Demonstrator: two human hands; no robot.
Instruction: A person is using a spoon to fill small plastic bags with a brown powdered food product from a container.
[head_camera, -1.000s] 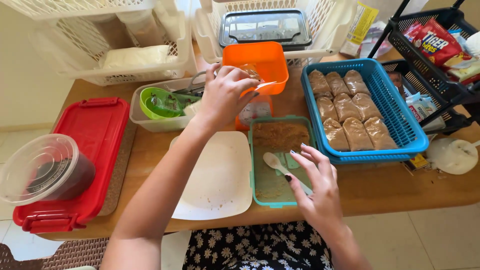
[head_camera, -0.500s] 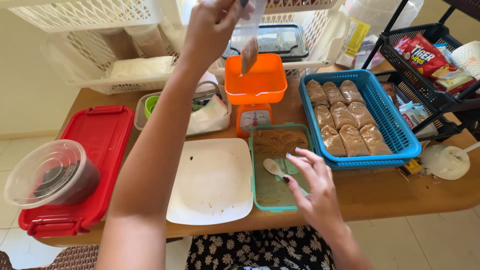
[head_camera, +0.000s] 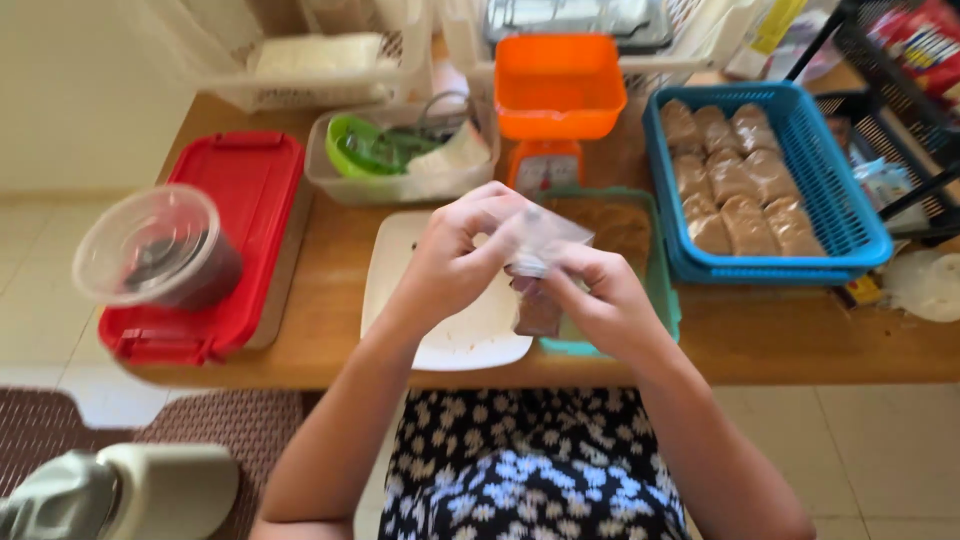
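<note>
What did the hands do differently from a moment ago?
The left hand came down from up high, and the right hand lifted off the green tray. Both now hold a small clear bag together. The blue basket and orange scale stayed put.

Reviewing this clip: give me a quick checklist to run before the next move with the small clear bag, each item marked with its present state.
1. Both hands on the small clear bag: left hand, right hand: ok.
2. Brown filling low in the bag: ok.
3. Bag mouth sealed: cannot tell.
4. Bag held over the white tray and green tray: ok.
5. Blue basket within reach: ok.
6. Orange scale bowl empty: ok.
</note>
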